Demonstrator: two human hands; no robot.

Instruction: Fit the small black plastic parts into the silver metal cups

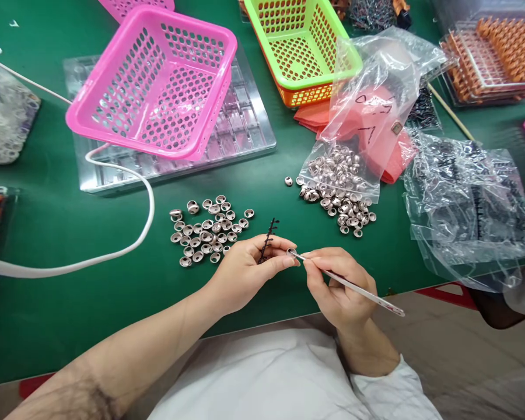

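Note:
Between thumb and fingertips, my left hand (249, 268) pinches a small silver metal cap (291, 252). A black plastic strip with little side prongs (268, 240) stands up out of the same hand. My right hand (343, 286) is closed around a slim metal tool, seemingly tweezers (367, 294), whose tip meets the cap. Just beyond my left hand lies a spread of similar silver caps (206, 237), several with round openings showing. More caps (339, 169) spill from the mouth of a clear plastic bag (382, 76) farther right.
A pink basket (153, 87) rests on a clear compartment tray (258, 137). Beyond are a green basket (297, 76) and red cloth (391, 163). Bagged black parts (472, 204) lie right, near stacked trays of orange parts (503, 52). A white cable (144, 233) curves across the left.

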